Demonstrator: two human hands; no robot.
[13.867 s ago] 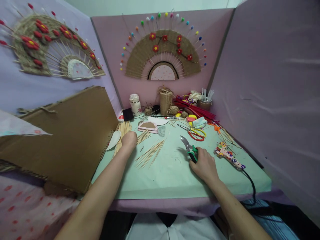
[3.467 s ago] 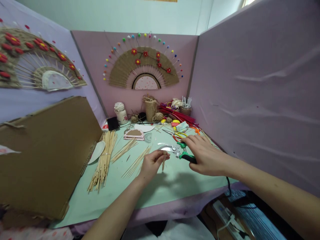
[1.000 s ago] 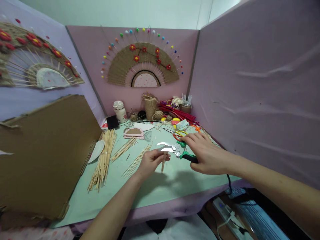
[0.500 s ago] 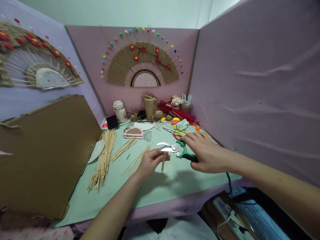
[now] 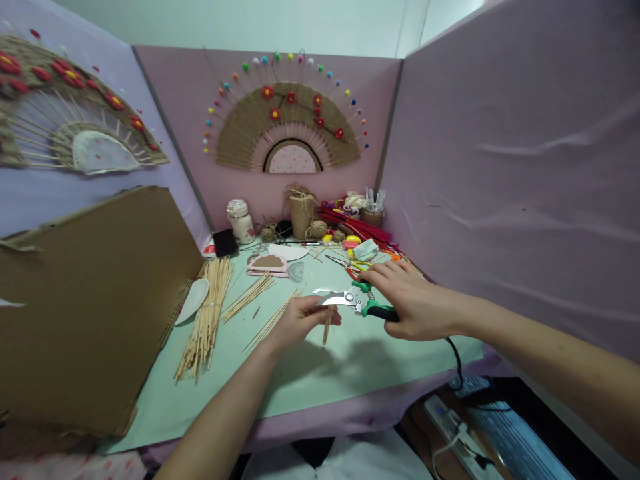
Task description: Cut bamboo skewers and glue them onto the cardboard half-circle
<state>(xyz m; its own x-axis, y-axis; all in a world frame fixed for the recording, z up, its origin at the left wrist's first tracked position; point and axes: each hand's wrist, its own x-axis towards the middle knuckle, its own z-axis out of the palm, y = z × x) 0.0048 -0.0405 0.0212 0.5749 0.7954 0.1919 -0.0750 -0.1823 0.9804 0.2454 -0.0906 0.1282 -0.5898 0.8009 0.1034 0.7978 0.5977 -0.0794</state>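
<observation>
My left hand (image 5: pixel 299 320) pinches a small bunch of short bamboo sticks (image 5: pixel 327 329), which hang down from my fingers above the pale green table (image 5: pixel 320 373). My right hand (image 5: pixel 415 300) grips the green handles of a pair of pruning shears (image 5: pixel 350 300). The steel blades point left and meet the top of the sticks right beside my left fingertips. More loose bamboo sticks (image 5: pixel 210 313) lie in heaps on the table to the left of my left hand.
A big sheet of brown cardboard (image 5: pixel 90 300) leans at the left. Craft clutter lines the back: a twine roll (image 5: pixel 302 212), white jar (image 5: pixel 240 220), red pipe cleaners (image 5: pixel 360 227), scissors (image 5: pixel 345 263). Decorated fans (image 5: pixel 290 127) hang on the pink partitions. A power strip (image 5: pixel 450 427) lies below right.
The shears' blades have come down slightly onto the sticks by my left fingers. Both hands stay almost where they were; the view shifted a little.
</observation>
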